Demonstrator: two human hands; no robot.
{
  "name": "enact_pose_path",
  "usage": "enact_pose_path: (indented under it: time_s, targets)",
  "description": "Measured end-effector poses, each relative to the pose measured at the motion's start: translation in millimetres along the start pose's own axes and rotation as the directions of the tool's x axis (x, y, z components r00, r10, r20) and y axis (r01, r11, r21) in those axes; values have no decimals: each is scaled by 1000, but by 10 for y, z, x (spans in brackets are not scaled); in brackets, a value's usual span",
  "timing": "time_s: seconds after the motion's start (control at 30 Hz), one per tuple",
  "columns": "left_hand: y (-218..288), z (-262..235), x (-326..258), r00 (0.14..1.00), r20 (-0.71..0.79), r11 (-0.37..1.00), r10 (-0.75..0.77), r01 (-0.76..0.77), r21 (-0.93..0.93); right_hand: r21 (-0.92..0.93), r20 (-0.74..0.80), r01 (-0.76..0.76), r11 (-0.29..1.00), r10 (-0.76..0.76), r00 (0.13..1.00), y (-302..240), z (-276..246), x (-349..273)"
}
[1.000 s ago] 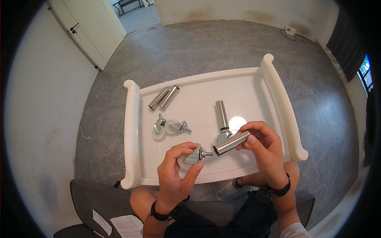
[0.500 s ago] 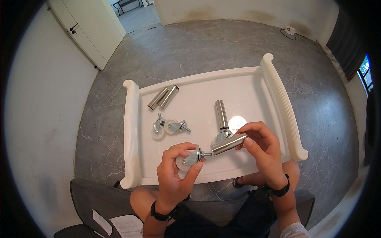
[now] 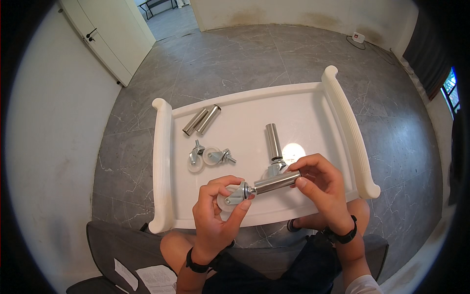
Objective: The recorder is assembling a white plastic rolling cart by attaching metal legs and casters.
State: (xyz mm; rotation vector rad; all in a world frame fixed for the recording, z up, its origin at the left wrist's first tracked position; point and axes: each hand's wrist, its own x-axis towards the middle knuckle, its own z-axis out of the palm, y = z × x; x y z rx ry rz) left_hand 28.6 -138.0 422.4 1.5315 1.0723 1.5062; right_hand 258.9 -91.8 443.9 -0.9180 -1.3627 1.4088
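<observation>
My left hand [image 3: 216,208] grips a caster wheel [image 3: 237,196] by its metal fork and pale wheel, its threaded stem pointing right. In my right hand [image 3: 320,183] is a shiny metal tube [image 3: 277,182], pinched near its right end between thumb and fingers. The tube's left end meets the caster's stem, and part of the thread is covered. Just beyond, a caster with a metal tube [image 3: 273,142] fixed to it lies on the white tray [image 3: 240,105]; my right hand partly hides its wheel.
Two loose metal tubes [image 3: 208,120] lie at the tray's far left. Nearer are two more casters, one stem up [image 3: 196,158] and one on its side [image 3: 213,156]. Raised white side rails [image 3: 348,132] bound the tray. Papers [image 3: 155,278] rest on the dark seat at lower left.
My right hand has brought the tube leftward and slightly down, so its end now meets the caster's stem. My left hand has hardly moved.
</observation>
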Motion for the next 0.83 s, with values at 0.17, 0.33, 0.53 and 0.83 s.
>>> enact_pose_path:
  time_s: [0.17,0.33,0.53,0.83]
  targets:
    - [14,3,-2,1000,0,1000,-2,2,4,-40,22,27,999,-26,999,7,14,4]
    - [14,-7,-4,1000,5,999,9,-9,32,-113,32,31,993,-28,999,-31,16,7]
    - [17,-15,7,999,11,994,37,-38,99,-139,40,29,990,-23,999,-49,18,10]
    - [62,-1,-20,997,-25,996,-77,78,48,-158,60,30,987,-21,998,-47,11,1]
